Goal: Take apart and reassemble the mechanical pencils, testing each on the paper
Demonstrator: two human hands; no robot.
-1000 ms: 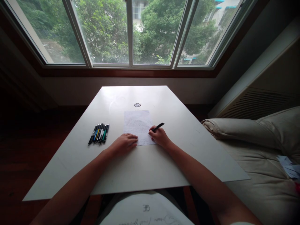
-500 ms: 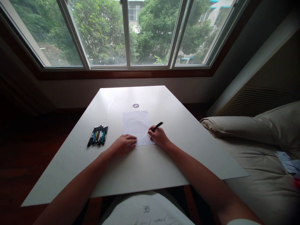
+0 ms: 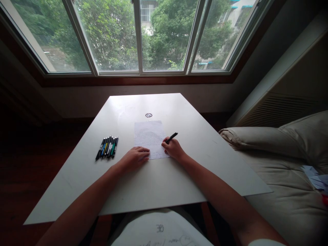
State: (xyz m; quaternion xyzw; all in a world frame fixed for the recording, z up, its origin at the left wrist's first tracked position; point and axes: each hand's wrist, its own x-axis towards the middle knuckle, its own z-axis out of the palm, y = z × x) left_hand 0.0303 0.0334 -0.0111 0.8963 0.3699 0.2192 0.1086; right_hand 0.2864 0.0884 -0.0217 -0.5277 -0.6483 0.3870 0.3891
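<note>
A sheet of lined paper [image 3: 149, 135] covered in handwriting lies in the middle of the white table [image 3: 179, 177]. My right hand [image 3: 173, 149] is closed round a black pen [image 3: 171, 137], its tip resting on the sheet's right edge. My left hand [image 3: 134, 158] lies flat, palm down, with its fingertips on the paper's lower left corner. A row of several pens [image 3: 107, 147] lies side by side on the table, left of my left hand.
A small round mark [image 3: 148, 115] sits on the table just beyond the paper. A cream cushioned seat [image 3: 276, 160] stands to the right, with bluish paper scraps [image 3: 316, 177] on it. A wide window [image 3: 138, 34] fills the wall behind. Dark floor lies to the left.
Both hands stay in place on the paper. The view shifted slightly between the earliest frame and now.
</note>
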